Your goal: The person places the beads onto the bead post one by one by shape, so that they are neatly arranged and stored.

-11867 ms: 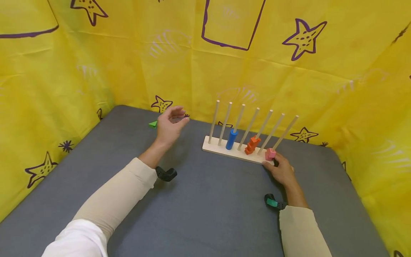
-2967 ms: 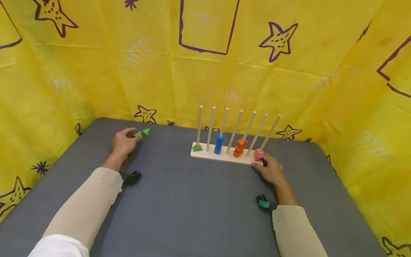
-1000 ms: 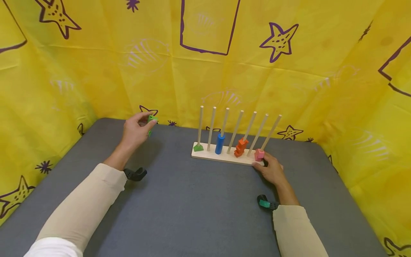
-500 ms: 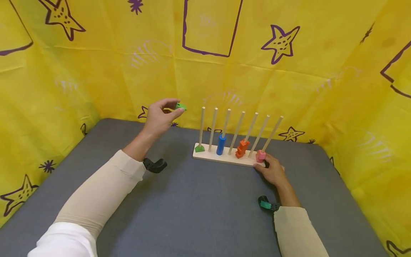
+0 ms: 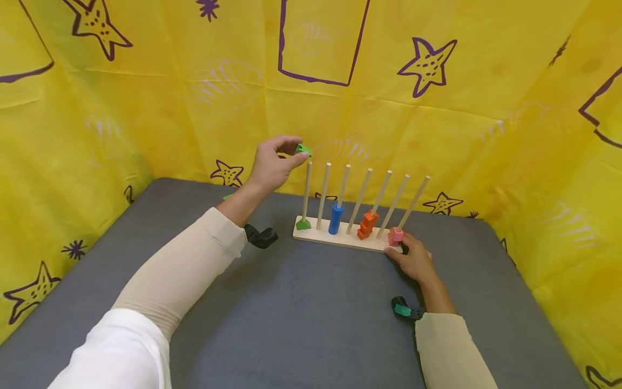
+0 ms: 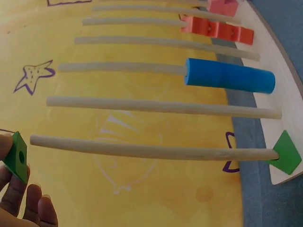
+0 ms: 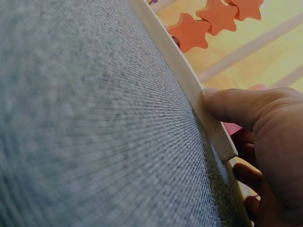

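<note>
My left hand (image 5: 274, 165) pinches a green triangular block (image 5: 303, 150) between thumb and fingers, at the top of the leftmost peg. In the left wrist view a round hole shows in the green block (image 6: 20, 158), a small gap from the peg's tip (image 6: 35, 140). My right hand (image 5: 415, 258) grips the right end of the wooden peg board (image 5: 340, 238), thumb along its front edge. Another green block (image 5: 303, 224) sits at the foot of the leftmost peg. Blue cylinders (image 5: 335, 219), orange stars (image 5: 367, 225) and pink pieces (image 5: 395, 236) are on other pegs.
A further green piece (image 5: 227, 196) lies at the back left of the grey table (image 5: 311, 319), partly hidden behind my left forearm. A yellow patterned cloth (image 5: 194, 124) hangs close behind the table. Several tall pegs stand side by side on the board.
A green block came onto the leftmost peg. My left hand then took another from the back left and carried it up and right to that peg's top. My right hand kept its grip.
</note>
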The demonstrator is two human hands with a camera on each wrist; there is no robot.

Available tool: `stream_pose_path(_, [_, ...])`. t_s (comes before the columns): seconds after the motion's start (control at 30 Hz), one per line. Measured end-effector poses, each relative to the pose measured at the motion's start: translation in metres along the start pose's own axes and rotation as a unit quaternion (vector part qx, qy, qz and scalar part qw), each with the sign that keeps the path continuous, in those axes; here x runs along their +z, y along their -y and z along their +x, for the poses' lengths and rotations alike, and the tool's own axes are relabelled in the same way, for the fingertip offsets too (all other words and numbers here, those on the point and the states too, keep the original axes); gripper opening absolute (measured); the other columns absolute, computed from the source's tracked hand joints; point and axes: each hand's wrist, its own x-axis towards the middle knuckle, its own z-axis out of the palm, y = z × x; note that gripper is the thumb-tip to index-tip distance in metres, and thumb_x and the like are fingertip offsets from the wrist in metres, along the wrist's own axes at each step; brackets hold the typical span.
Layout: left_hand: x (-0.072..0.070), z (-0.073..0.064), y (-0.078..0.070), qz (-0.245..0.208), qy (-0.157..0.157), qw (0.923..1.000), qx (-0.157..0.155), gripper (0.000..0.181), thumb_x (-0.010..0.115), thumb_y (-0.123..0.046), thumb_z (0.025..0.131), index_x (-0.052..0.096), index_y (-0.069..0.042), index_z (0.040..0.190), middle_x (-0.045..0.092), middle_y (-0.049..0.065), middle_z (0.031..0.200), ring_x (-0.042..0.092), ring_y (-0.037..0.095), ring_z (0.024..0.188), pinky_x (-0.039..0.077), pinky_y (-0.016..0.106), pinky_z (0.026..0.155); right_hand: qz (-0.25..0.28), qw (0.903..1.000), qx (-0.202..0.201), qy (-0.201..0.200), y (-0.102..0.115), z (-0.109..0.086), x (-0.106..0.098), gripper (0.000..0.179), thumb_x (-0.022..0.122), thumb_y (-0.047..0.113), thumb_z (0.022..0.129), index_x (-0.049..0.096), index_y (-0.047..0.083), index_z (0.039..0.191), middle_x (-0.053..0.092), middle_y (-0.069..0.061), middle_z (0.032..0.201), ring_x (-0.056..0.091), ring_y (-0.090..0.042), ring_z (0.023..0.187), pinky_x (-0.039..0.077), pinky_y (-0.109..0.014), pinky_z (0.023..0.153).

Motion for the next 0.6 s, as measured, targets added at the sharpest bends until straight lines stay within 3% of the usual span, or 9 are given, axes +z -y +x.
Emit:
stream_pose_path(0.23, [0.009, -0.003, 0.002, -0.001, 0.015, 0.9996, -0.024, 0.032, 0.073, -0.008, 0.087, 0.066, 0.0, 0.117, 0.063, 0.011, 0.1, 0.054, 0.023, 0.093, 0.046, 0.027, 0.068, 0.005, 1.0, 0.003, 0.0, -0.003, 0.001, 0.001, 0.046, 0.071, 0.024, 0.089, 0.058, -0.002, 0.126, 0.048, -0.025, 0.137, 0.042, -0.047, 0.125, 0.019, -0.069, 0.096])
stream_pose_path(0.6, [0.014, -0.006, 0.006, -0.007, 0.03, 0.9993, -0.022, 0.033, 0.073, -0.004, 0.086, 0.065, 0.0, 0.118, 0.062, 0.013, 0.101, 0.054, 0.024, 0.092, 0.047, 0.028, 0.069, 0.006, 1.0, 0.001, 0.0, -0.005, 0.001, 0.001, 0.049, 0.071, 0.026, 0.089, 0.057, -0.001, 0.129, 0.046, -0.025, 0.138, 0.041, -0.047, 0.126, 0.02, -0.069, 0.094])
